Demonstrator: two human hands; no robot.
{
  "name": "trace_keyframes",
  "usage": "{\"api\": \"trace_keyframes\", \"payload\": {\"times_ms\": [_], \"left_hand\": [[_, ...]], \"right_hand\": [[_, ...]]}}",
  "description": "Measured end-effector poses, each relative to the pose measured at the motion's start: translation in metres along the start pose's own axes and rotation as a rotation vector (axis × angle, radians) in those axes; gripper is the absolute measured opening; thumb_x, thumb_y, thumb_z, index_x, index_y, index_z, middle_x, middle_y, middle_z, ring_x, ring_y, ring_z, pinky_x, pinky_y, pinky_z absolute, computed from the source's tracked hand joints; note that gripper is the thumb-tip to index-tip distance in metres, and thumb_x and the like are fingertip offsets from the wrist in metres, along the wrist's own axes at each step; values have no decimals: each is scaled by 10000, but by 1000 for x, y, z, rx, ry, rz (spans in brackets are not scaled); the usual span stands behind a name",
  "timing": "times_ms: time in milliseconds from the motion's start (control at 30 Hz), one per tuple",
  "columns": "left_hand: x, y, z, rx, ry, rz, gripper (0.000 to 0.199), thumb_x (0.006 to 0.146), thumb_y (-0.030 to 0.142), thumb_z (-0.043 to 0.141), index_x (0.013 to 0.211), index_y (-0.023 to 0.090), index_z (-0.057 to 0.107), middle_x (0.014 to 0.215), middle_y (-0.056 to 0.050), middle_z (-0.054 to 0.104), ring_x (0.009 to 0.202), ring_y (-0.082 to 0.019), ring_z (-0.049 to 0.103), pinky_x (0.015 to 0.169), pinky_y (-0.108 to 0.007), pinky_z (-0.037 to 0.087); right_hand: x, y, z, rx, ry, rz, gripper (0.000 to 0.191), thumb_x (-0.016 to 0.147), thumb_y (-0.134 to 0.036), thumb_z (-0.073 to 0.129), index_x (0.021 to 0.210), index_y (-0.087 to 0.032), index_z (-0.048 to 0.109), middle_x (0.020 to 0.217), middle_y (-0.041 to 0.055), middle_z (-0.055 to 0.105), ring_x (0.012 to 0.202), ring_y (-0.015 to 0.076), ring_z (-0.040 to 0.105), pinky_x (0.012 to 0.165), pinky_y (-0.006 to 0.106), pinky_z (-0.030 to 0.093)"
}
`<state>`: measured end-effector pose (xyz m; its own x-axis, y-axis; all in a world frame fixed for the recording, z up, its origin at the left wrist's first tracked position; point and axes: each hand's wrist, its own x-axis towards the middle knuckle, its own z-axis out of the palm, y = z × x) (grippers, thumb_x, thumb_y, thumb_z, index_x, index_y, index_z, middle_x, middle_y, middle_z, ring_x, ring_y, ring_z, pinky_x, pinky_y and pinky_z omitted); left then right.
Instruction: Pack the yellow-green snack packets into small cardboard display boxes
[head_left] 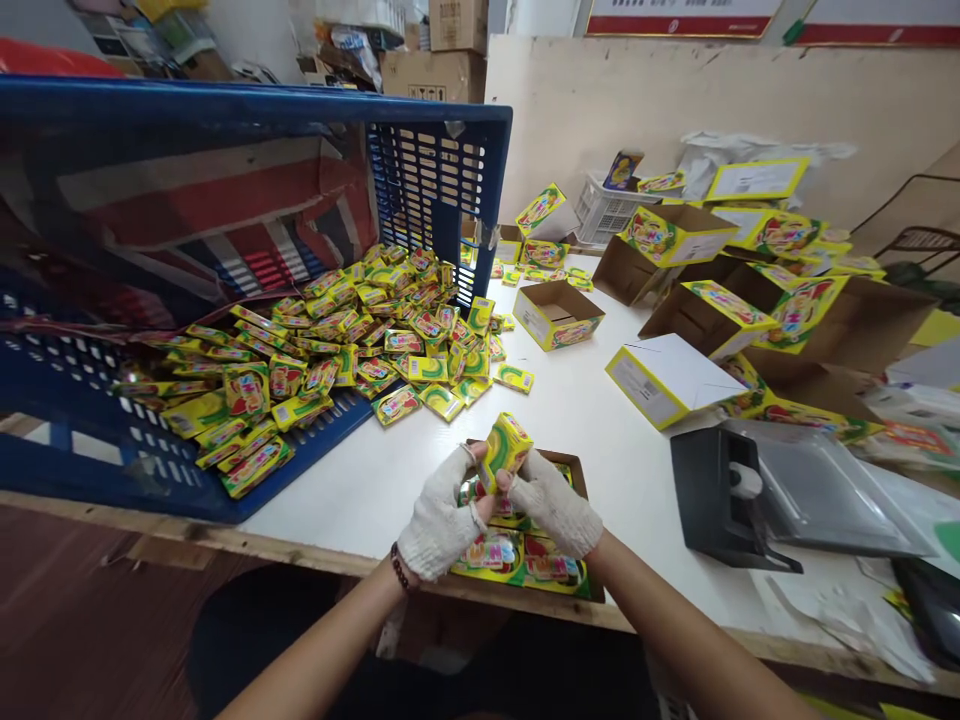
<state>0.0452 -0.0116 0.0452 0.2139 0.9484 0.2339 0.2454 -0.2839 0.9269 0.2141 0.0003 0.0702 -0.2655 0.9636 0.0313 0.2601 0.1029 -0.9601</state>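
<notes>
Pinching of a yellow-and-green block [504,450] by both hands is recorded, the block being held tilted above the near part of an open carton [576,472]. The left hand [441,515] is closed on the block at its 8 o'clock side, thumb and fingers bent; the right hand [556,503] is closed on it at 4 o'clock, with the thumb laid against the block. Whether 1 packet or several make up the block cannot be told. Both hands are covered by white gloves with bare fingertips, and a dark beaded bracelet [400,568] is worn at the left wrist. Packets marked TWINS [489,553] are seen laid inside the carton, at 6 o'clock from the block. At 10 o'clock from the hands, a tipped blue crate [491,135] is noted, with a striped liner [225,200]; a heap of small packets [420,335] is spread from it onto the white table [330,500]. An open yellow box [559,318] is found at 1 o'clock, with a grey crate [600,215] beyond. Yellow display boxes [667,375] are piled at 2 o'clock. At 3 o'clock, a black tape dispenser [709,495] is placed just beside clear plastic sheets [832,490].
</notes>
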Motion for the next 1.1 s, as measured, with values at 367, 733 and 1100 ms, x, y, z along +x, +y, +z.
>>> {"api": "trace_keyframes", "payload": {"times_ms": [367, 733, 1100], "left_hand": [[6, -12, -9, 122, -66, -49, 324, 849, 206, 438, 1102, 203, 641, 1027, -49, 704, 967, -204, 649, 889, -354, 524], [7, 4, -18, 388, 167, 101, 201, 839, 223, 477, 986, 203, 611, 957, -64, 664, 924, -208, 640, 849, -358, 529], [-22, -45, 14, 82, 198, -271, 581, 922, 441, 452, 1440, 185, 385, 1487, -120, 446, 1384, -246, 411, 1159, -416, 347]], "right_hand": [[13, 23, -13, -492, 66, -288, 252, 853, -163, 530, 1077, -216, 635, 1035, 77, 627, 962, 200, 614, 838, 346, 522], [19, 12, 5, -1130, -84, -312, 85, 877, -163, 539, 883, -175, 623, 861, 91, 634, 793, 221, 566, 719, 338, 444], [-22, 60, 11, -788, 334, -322, 295, 882, -143, 495, 1117, -209, 662, 1319, 139, 540, 1244, 279, 490, 1005, 483, 475]]}}
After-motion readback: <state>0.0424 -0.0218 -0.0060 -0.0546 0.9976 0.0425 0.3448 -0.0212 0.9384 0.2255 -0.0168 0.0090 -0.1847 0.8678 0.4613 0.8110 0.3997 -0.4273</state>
